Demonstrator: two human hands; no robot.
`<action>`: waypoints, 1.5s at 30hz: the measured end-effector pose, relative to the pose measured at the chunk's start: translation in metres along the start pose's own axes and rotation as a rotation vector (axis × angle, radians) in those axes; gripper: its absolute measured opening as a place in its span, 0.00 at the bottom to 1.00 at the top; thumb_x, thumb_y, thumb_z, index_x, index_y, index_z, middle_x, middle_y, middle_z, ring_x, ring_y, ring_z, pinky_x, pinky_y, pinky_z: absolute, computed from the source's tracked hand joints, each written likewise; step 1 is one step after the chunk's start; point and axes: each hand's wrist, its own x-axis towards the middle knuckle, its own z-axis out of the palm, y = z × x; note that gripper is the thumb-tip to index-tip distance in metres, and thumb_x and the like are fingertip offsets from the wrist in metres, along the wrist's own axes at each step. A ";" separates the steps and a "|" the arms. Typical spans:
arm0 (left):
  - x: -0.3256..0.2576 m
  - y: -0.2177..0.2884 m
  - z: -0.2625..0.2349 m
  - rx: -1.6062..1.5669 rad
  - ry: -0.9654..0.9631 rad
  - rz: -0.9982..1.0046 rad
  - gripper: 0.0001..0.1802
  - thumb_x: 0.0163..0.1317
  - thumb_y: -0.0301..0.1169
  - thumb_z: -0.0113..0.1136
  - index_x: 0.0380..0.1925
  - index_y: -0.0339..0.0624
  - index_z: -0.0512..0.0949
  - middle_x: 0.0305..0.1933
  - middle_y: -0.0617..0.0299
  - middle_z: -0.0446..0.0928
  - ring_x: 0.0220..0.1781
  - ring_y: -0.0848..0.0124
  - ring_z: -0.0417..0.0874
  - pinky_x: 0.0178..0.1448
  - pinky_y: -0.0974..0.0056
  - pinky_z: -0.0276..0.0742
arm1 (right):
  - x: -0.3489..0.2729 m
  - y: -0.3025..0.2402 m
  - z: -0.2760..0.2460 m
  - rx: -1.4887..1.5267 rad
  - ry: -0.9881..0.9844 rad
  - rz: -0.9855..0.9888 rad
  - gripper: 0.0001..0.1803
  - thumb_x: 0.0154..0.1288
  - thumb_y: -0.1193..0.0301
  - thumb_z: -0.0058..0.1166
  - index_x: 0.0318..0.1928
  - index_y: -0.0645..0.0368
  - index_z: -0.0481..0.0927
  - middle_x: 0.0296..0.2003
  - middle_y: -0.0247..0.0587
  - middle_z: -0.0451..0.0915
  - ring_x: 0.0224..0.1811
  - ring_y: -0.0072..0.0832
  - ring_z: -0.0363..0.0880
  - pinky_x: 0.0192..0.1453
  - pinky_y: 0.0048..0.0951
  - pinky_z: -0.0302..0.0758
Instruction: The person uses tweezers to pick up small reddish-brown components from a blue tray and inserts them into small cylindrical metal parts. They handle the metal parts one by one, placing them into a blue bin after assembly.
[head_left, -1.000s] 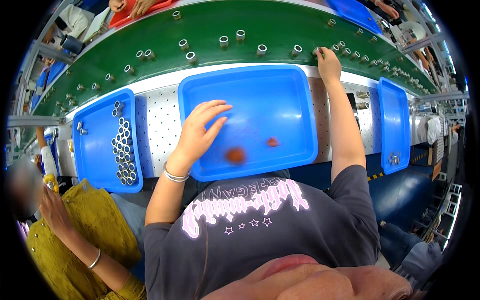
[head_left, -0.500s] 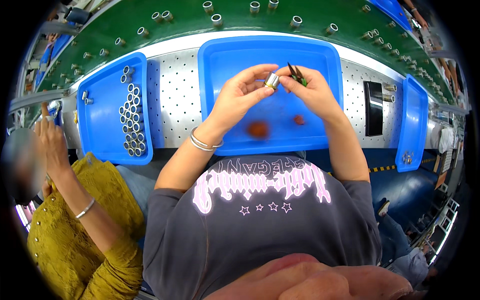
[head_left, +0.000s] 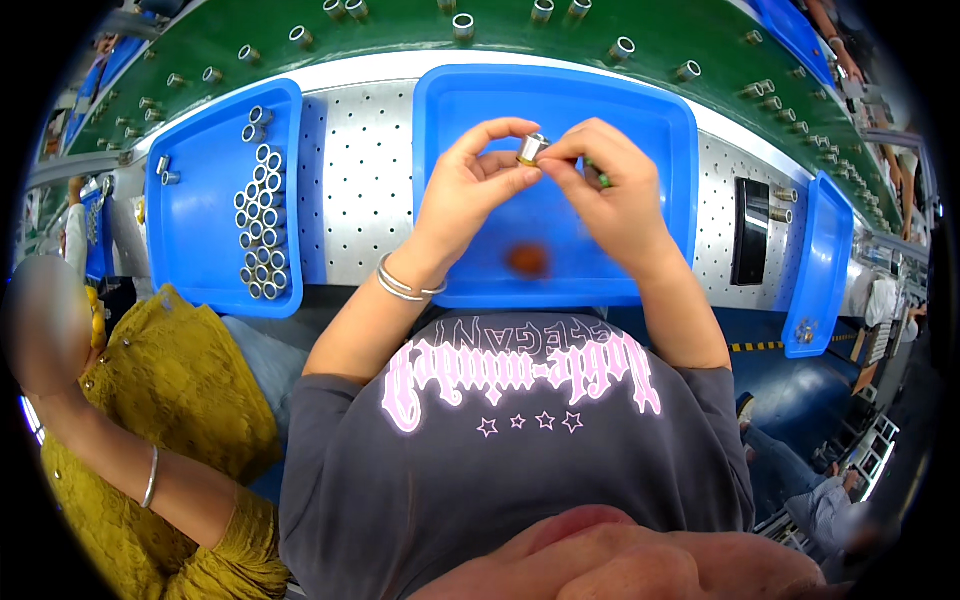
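Above the middle blue tray (head_left: 424,150), my left hand (head_left: 468,185) holds a short shiny metal sleeve (head_left: 533,148) between thumb and fingers, tilted, with a yellowish lower rim. My right hand (head_left: 615,195) is closed, its thumb and index fingertips pinched at the sleeve's right side. Whether those fingertips grip a small part there is too small to make out. Green-handled snips (head_left: 597,176) are tucked in the right palm; only a bit of green shows and the blades are hidden.
Metal sleeves stand grouped in the left blue tray (head_left: 190,215); others ride the green conveyor belt (head_left: 400,28). To the right lie a black flat device (head_left: 750,232), two sleeves (head_left: 783,205) and another blue tray (head_left: 825,250). A co-worker in a yellow top (head_left: 190,370) sits at left.
My right hand has turned, so the snips' dark blades no longer show, and its fingertips have closed in at the sleeve. The co-worker's raised arm has lowered. The view has shifted slightly.
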 end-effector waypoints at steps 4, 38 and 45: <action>0.000 0.002 0.003 -0.107 0.014 -0.073 0.22 0.57 0.24 0.59 0.52 0.36 0.68 0.46 0.58 0.74 0.46 0.70 0.77 0.55 0.68 0.72 | -0.005 0.009 -0.004 0.233 0.031 0.121 0.03 0.56 0.77 0.56 0.30 0.64 0.77 0.29 0.35 0.78 0.27 0.16 0.73 0.29 0.15 0.67; 0.002 0.004 0.007 -0.135 0.030 -0.116 0.25 0.62 0.28 0.54 0.59 0.37 0.62 0.47 0.54 0.74 0.49 0.65 0.78 0.56 0.66 0.73 | -0.020 0.012 -0.027 0.205 -0.041 0.235 0.05 0.55 0.74 0.58 0.31 0.63 0.80 0.25 0.29 0.76 0.19 0.10 0.57 0.22 0.16 0.55; -0.003 0.004 0.011 0.172 -0.141 0.008 0.27 0.60 0.25 0.55 0.59 0.36 0.62 0.47 0.52 0.75 0.49 0.65 0.78 0.54 0.66 0.75 | -0.004 0.004 -0.038 0.109 -0.108 0.329 0.08 0.55 0.73 0.57 0.35 0.62 0.80 0.26 0.31 0.74 0.20 0.14 0.59 0.24 0.19 0.57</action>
